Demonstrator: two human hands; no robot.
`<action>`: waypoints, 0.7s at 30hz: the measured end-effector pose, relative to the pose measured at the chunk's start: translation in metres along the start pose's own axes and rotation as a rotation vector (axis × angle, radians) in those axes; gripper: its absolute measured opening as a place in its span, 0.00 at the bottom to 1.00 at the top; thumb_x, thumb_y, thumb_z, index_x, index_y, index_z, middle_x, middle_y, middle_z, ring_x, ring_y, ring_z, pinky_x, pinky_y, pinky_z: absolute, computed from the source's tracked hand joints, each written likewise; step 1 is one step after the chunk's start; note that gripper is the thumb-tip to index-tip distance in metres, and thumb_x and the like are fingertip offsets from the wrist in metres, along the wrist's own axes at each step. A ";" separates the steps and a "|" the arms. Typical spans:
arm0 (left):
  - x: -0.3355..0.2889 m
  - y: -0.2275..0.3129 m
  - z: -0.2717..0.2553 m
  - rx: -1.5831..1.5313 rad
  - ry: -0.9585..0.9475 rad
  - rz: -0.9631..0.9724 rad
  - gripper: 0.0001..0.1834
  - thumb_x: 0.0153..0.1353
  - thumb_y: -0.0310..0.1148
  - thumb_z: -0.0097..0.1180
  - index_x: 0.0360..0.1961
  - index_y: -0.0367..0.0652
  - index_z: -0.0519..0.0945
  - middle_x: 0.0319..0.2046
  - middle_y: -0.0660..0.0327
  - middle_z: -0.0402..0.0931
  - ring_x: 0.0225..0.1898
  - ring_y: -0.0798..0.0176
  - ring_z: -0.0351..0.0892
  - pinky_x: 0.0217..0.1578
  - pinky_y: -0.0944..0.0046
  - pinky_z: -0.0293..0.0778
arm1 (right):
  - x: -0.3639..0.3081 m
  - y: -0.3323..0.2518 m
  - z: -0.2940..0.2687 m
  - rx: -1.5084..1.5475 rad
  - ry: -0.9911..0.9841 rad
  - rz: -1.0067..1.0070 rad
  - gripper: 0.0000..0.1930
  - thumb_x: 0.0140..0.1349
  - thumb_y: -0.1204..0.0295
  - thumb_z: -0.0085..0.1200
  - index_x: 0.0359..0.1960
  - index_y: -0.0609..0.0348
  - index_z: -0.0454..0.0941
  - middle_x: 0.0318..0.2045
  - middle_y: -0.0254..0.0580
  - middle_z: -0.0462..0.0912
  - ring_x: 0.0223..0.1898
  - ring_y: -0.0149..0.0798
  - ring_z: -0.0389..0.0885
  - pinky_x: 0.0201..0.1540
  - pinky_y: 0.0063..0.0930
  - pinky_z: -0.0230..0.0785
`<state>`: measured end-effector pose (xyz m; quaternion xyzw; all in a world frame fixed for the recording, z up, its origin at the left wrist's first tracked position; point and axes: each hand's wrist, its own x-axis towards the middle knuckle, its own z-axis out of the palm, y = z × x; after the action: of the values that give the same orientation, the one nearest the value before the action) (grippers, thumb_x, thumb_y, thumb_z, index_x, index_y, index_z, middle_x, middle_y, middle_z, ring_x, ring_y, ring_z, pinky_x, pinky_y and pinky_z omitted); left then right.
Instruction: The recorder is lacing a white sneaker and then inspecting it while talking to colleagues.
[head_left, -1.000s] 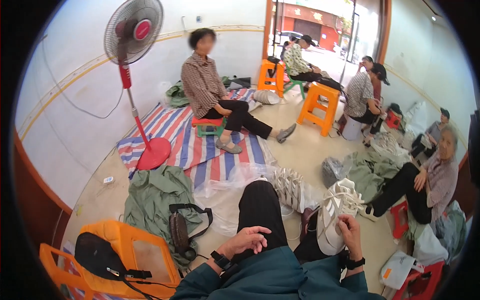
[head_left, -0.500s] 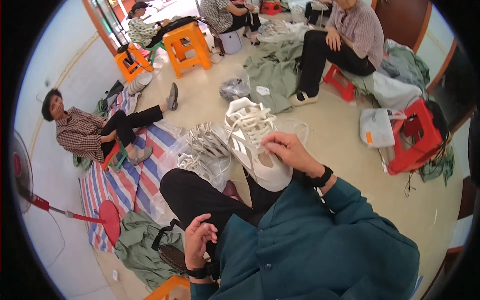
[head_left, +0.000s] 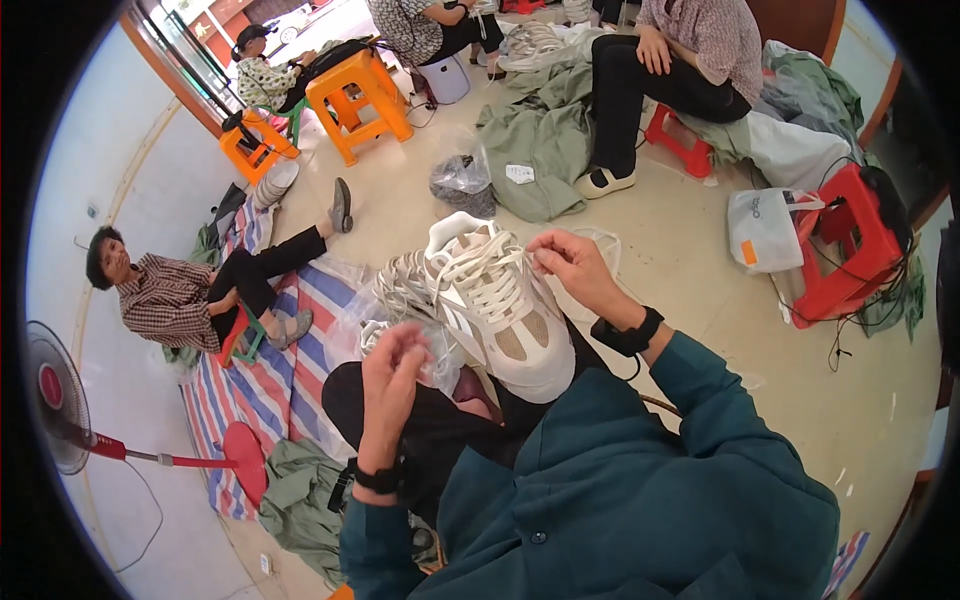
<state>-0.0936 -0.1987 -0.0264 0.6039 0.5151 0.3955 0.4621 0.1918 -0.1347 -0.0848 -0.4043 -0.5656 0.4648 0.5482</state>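
Observation:
A white and beige sneaker [head_left: 500,310] with cream laces rests on my lap, its toe toward me. At its upper right side my right hand [head_left: 580,268] is closed, thumb and forefinger pinching a shoelace [head_left: 490,262] near the eyelets. My left hand [head_left: 392,385] is raised to the left of the sneaker, apart from it. Its fingers are loosely bent, somewhat blurred, with nothing visible in them. Just beyond lies a bunch of cream laces [head_left: 405,283], partly hidden by the sneaker, with clear plastic about it.
A person in a checked shirt [head_left: 165,300] sits at left on a striped sheet [head_left: 265,390]. A fan [head_left: 60,400] stands near the wall. Orange stools [head_left: 360,100] and seated people are farther off. Green cloth [head_left: 540,130] lies ahead; a red stool [head_left: 850,245] with a bag [head_left: 765,232] stands right.
My left hand has risen from beside my lap toward the sneaker. My right hand has moved up along the sneaker's side, and the sneaker has turned so its laces face me more.

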 end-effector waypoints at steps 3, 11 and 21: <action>0.034 0.005 0.011 0.061 0.061 0.079 0.14 0.60 0.25 0.48 0.48 0.36 0.73 0.38 0.60 0.75 0.35 0.71 0.74 0.29 0.73 0.73 | 0.014 -0.001 0.004 0.002 0.039 -0.053 0.07 0.63 0.76 0.48 0.39 0.64 0.77 0.30 0.33 0.80 0.31 0.23 0.74 0.35 0.19 0.67; 0.079 0.005 0.031 0.345 0.183 0.288 0.14 0.55 0.21 0.50 0.45 0.37 0.75 0.40 0.60 0.75 0.39 0.67 0.75 0.34 0.69 0.73 | 0.051 -0.005 0.005 -0.120 0.057 -0.163 0.07 0.62 0.76 0.49 0.39 0.61 0.77 0.33 0.35 0.78 0.34 0.26 0.73 0.36 0.22 0.66; 0.107 -0.022 0.016 0.193 -0.019 0.102 0.13 0.54 0.27 0.53 0.43 0.41 0.78 0.36 0.60 0.76 0.37 0.66 0.75 0.36 0.68 0.71 | 0.095 0.024 0.028 -0.010 -0.359 -0.051 0.13 0.66 0.68 0.44 0.34 0.63 0.78 0.29 0.34 0.79 0.35 0.26 0.73 0.40 0.22 0.66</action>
<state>-0.0672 -0.0942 -0.0515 0.6750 0.5148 0.3612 0.3858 0.1559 -0.0397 -0.0836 -0.3030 -0.6667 0.5126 0.4482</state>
